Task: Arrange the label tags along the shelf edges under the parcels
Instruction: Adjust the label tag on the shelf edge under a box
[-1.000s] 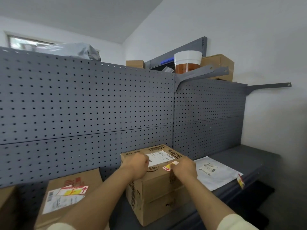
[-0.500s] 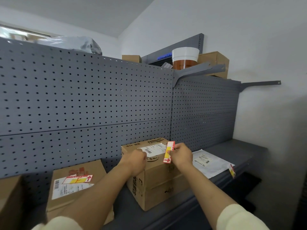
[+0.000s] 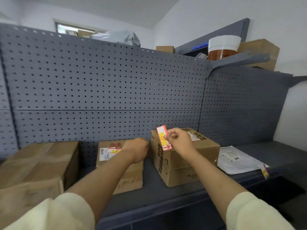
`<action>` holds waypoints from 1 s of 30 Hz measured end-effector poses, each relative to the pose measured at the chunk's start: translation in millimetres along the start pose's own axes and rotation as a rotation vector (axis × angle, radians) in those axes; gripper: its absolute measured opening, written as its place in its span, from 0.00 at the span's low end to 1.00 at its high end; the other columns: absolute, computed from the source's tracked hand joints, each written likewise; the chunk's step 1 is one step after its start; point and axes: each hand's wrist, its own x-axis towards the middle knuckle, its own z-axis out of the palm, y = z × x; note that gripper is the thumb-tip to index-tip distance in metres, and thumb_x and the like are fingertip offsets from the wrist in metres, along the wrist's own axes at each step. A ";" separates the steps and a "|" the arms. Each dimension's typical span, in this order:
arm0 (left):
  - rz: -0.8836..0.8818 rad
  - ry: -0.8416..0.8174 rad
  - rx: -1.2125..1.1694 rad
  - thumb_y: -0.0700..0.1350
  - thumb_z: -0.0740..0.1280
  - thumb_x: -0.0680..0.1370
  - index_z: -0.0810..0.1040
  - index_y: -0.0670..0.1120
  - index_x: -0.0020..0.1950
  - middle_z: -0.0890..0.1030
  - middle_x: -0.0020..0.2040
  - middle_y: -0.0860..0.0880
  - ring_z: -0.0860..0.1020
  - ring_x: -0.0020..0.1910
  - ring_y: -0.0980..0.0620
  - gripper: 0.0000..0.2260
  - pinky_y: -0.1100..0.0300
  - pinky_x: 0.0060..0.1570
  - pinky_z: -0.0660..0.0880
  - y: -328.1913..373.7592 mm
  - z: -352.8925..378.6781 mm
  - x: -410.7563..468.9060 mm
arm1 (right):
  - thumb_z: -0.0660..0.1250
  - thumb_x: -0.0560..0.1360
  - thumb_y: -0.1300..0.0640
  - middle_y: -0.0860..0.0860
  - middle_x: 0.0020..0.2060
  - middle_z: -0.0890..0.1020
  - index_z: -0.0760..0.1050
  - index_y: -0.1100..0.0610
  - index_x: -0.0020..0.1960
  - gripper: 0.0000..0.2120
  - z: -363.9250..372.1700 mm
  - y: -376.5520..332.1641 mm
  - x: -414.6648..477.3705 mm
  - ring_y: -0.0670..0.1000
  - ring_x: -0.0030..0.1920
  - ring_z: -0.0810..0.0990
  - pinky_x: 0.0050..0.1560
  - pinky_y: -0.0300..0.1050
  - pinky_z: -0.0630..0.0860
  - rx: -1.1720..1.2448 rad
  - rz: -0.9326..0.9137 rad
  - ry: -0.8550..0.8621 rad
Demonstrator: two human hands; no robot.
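In the head view, the right hand is raised in front of the top of a cardboard box. Its thumb and fingertips are pinched together on the edge of a label tag. The tag stands nearly upright at the box's near left corner, well above the shelf edge. It has a red border, a white top, a yellow patch in the middle and a white arrow on red at its lower end; its small print cannot be read. The left hand hangs over the gap between this box and a middle box, fingers curled into a fist with nothing showing in it.

The right box carries dark printed characters down its left face and a white shipping label on top, both too blurred to read. The middle box has a white label with a barcode, and a second red-and-yellow tag lies across it. A third box sits at the left. All three stand on the grey shelf against a pegboard.

To the right lies a white mailer with a small printed label that cannot be read. Another tag sits at the shelf edge just under the mailer. On top of the unit stand a white-lidded orange tub and a brown carton.
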 end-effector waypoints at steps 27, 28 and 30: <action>-0.151 -0.445 -0.080 0.42 0.59 0.80 0.75 0.53 0.67 0.78 0.65 0.45 0.78 0.62 0.43 0.17 0.49 0.61 0.76 -58.4 101.9 -161.7 | 0.66 0.74 0.66 0.54 0.46 0.85 0.82 0.57 0.48 0.09 128.8 -0.2 -130.6 0.52 0.47 0.82 0.52 0.50 0.81 -0.292 -0.041 -0.586; -0.143 -0.450 -0.085 0.41 0.60 0.79 0.74 0.54 0.68 0.78 0.65 0.46 0.77 0.62 0.43 0.19 0.49 0.62 0.76 -59.6 104.1 -163.3 | 0.66 0.74 0.65 0.54 0.46 0.85 0.82 0.56 0.48 0.08 129.7 -0.1 -132.6 0.52 0.47 0.82 0.52 0.50 0.81 -0.295 -0.037 -0.570; -0.129 -0.450 -0.095 0.39 0.60 0.79 0.73 0.56 0.70 0.77 0.66 0.47 0.77 0.62 0.44 0.21 0.49 0.62 0.75 -61.2 105.9 -165.0 | 0.67 0.74 0.64 0.52 0.47 0.85 0.82 0.55 0.49 0.08 131.8 -0.8 -136.6 0.50 0.47 0.82 0.52 0.49 0.81 -0.297 -0.033 -0.557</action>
